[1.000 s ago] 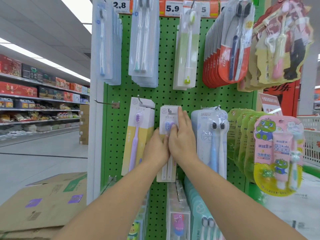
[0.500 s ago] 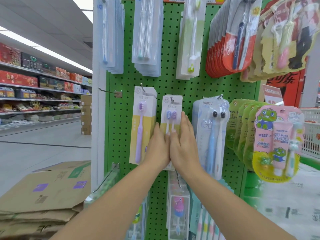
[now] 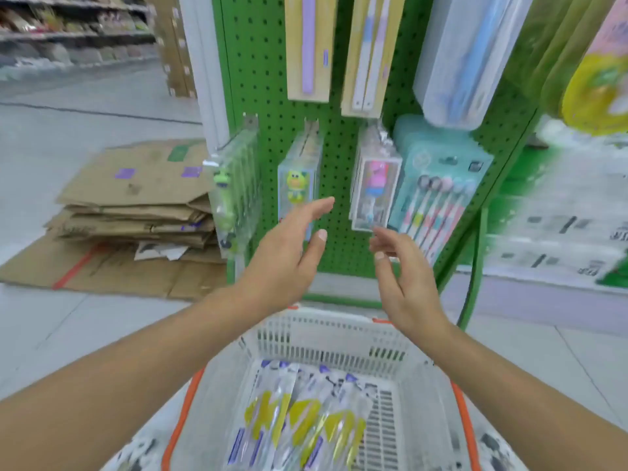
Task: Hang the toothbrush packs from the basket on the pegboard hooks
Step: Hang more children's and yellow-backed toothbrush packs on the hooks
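Head view, tilted down toward the foot of the green pegboard. The frame is motion-blurred, so fine print on the packaging is unreadable.

Left hand: fingers straight and slightly spread, palm turned inward, holding nothing. Its fingertips overlap the lower edge of the frog-figure pack in the picture; contact cannot be judged.

Right hand: fingers relaxed and loosely extended, palm facing the left hand, also holding nothing. It sits just below the pink-figure pack.

Both hands hover above the far rim of the basket (white mesh walls, orange handles), with a gap between them.

Toothbrush packs: several clear packs with yellow and blue print lie flat in the bottom of the basket, overlapping one another, untouched by either hand.

On the board: a pack with a purple brush and a two-brush pack hang in the upper row; a teal multi-brush pack hangs at lower right.

Left of the stand, flattened cardboard boxes lie stacked on the floor.
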